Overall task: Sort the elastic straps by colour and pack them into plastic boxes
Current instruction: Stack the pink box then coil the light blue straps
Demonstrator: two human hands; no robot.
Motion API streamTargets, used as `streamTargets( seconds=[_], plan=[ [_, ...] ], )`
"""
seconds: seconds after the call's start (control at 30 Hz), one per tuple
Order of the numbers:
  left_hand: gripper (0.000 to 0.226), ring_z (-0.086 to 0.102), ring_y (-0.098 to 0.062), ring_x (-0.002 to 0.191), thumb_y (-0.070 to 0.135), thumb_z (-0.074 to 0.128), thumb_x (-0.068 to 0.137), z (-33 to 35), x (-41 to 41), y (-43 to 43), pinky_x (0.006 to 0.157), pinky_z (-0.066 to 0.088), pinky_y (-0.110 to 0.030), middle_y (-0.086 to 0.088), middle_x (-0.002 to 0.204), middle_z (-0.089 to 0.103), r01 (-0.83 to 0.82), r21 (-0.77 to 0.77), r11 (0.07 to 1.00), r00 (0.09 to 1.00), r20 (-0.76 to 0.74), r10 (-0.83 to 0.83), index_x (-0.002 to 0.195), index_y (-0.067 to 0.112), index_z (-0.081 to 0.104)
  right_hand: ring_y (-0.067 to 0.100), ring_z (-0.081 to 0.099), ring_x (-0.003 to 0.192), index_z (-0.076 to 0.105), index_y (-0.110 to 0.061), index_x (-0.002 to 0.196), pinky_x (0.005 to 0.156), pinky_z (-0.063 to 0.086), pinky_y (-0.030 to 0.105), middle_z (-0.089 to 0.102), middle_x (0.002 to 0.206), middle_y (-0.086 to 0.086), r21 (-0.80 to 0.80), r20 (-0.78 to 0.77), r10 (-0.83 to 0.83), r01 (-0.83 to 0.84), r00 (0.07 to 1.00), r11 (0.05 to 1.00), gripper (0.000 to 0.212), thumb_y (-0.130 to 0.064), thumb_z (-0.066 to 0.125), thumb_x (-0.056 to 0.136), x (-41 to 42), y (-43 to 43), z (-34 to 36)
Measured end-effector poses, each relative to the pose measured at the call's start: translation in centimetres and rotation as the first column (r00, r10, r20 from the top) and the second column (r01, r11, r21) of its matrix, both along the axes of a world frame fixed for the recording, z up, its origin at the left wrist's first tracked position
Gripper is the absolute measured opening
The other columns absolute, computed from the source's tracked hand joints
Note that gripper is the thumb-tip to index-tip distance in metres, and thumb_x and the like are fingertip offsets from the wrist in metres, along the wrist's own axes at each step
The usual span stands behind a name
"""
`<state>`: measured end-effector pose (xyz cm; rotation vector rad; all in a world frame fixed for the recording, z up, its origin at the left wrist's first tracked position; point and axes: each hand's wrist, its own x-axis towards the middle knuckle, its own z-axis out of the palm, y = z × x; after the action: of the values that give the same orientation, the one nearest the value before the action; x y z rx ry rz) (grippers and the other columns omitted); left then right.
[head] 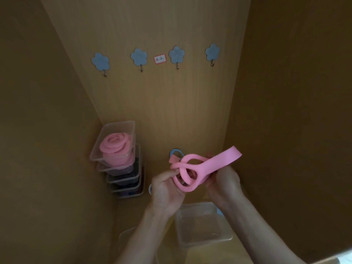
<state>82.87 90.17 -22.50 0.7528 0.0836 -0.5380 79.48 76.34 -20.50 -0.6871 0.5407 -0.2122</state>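
Both hands hold one pink elastic strap in mid-air inside a wooden cupboard. My left hand pinches its coiled loops on the left. My right hand grips the strap from below, and a flat loop sticks out up and to the right. Below the hands a clear plastic box stands open. At the back left a stack of clear boxes stands in the corner; the top box holds coiled pink straps. A blue strap lies on the floor behind the hands, mostly hidden.
Four blue flower-shaped hooks and a small red-edged label are on the back wall. Wooden side walls close in left and right. Another clear box or lid lies under my left forearm. A bluish bit shows left of my left hand.
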Motion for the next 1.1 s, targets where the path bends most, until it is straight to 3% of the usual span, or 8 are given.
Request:
streamTargets(
  seconds=[0.23, 0.37, 0.43, 0.5, 0.6, 0.7, 0.9, 1.1],
  plan=[
    [0.037, 0.066, -0.031, 0.099, 0.009, 0.043, 0.086, 0.0, -0.1, 0.2, 0.089, 0.054, -0.042, -0.023, 0.104, 0.07, -0.003, 0.073, 0.997, 0.999, 0.033, 0.001, 0.098, -0.003, 0.076, 0.026, 0.071, 0.093, 0.069, -0.015, 0.099, 0.081, 0.058, 0.043, 0.076, 0.094, 0.007, -0.475, 0.01, 0.044, -0.034, 0.999, 0.879, 0.025, -0.003, 0.047, 0.099, -1.9, 1.0, -0.1],
    [0.052, 0.059, -0.043, 0.121, 0.02, 0.061, 0.079, -0.5, 0.6, 0.1, 0.109, 0.041, -0.061, -0.035, 0.129, 0.058, -0.131, 0.201, 0.971, 0.99, -0.023, 0.139, 0.124, -0.006, 0.058, 0.043, 0.064, 0.112, 0.063, -0.002, 0.119, 0.099, 0.049, 0.058, 0.07, 0.112, 0.023, -0.394, 0.151, 0.246, -0.17, 0.957, 0.903, 0.047, 0.016, 0.053, 0.077, -2.5, 0.7, -0.6],
    [0.035, 0.063, -0.041, 0.105, 0.011, 0.062, 0.078, -1.0, 0.8, -0.1, 0.092, 0.053, -0.063, -0.034, 0.115, 0.062, -0.169, 0.253, 0.953, 0.985, -0.001, 0.175, 0.112, 0.002, 0.057, 0.039, 0.064, 0.113, 0.06, -0.001, 0.123, 0.1, 0.05, 0.05, 0.07, 0.114, 0.022, -0.4, 0.23, 0.37, -0.259, 0.9, 0.879, 0.058, 0.009, 0.058, 0.067, -3.0, 0.8, -0.5],
    [0.021, 0.063, -0.037, 0.095, -0.001, 0.056, 0.076, -1.1, 0.4, -0.4, 0.073, 0.057, -0.048, -0.029, 0.102, 0.064, -0.177, 0.263, 0.948, 0.984, 0.037, 0.173, 0.096, 0.006, 0.055, 0.032, 0.066, 0.113, 0.065, -0.006, 0.121, 0.101, 0.052, 0.044, 0.072, 0.115, 0.017, -0.502, 0.194, 0.463, -0.318, 0.865, 0.804, 0.051, 0.002, 0.067, 0.071, -3.3, 1.4, -0.5],
    [0.015, 0.065, -0.029, 0.083, -0.007, 0.053, 0.077, -1.3, -0.1, -0.8, 0.066, 0.053, -0.034, -0.021, 0.087, 0.065, -0.116, 0.271, 0.955, 0.991, 0.093, 0.094, 0.085, 0.003, 0.062, 0.016, 0.07, 0.104, 0.072, -0.02, 0.11, 0.095, 0.055, 0.034, 0.076, 0.105, 0.003, -0.642, 0.0, 0.364, -0.279, 0.931, 0.714, 0.032, -0.004, 0.076, 0.083, -2.9, 2.3, -0.7],
    [0.03, 0.069, -0.018, 0.076, -0.017, 0.055, 0.081, -1.6, -0.2, -0.7, 0.063, 0.055, -0.029, -0.013, 0.087, 0.07, -0.065, 0.312, 0.948, 0.991, 0.129, 0.025, 0.097, 0.002, 0.07, 0.013, 0.073, 0.095, 0.073, -0.019, 0.104, 0.081, 0.058, 0.025, 0.078, 0.095, 0.0, -0.667, -0.064, 0.268, -0.241, 0.961, 0.705, 0.03, 0.005, 0.07, 0.086, -2.6, 2.0, -0.7],
    [0.045, 0.068, -0.028, 0.095, -0.005, 0.064, 0.066, -1.3, 0.0, 0.2, 0.086, 0.054, -0.039, -0.022, 0.102, 0.071, 0.015, 0.324, 0.946, 0.977, 0.196, -0.083, 0.111, -0.002, 0.069, 0.031, 0.073, 0.098, 0.071, -0.006, 0.109, 0.087, 0.058, 0.053, 0.076, 0.102, 0.016, -0.489, -0.035, 0.238, -0.224, 0.971, 0.843, 0.027, 0.007, 0.056, 0.091, -2.2, 0.6, -0.8],
    [0.052, 0.056, -0.031, 0.113, 0.018, 0.073, 0.079, -1.2, 0.7, 1.6, 0.109, 0.036, -0.044, -0.018, 0.117, 0.064, 0.187, 0.045, 0.981, 0.979, 0.078, -0.19, 0.126, -0.003, 0.061, 0.027, 0.07, 0.097, 0.068, 0.001, 0.102, 0.082, 0.059, 0.036, 0.072, 0.105, 0.02, -0.042, 0.099, 0.2, -0.197, 0.975, 0.98, 0.017, -0.002, 0.055, 0.091, -1.9, -0.4, -1.0]
  ],
)
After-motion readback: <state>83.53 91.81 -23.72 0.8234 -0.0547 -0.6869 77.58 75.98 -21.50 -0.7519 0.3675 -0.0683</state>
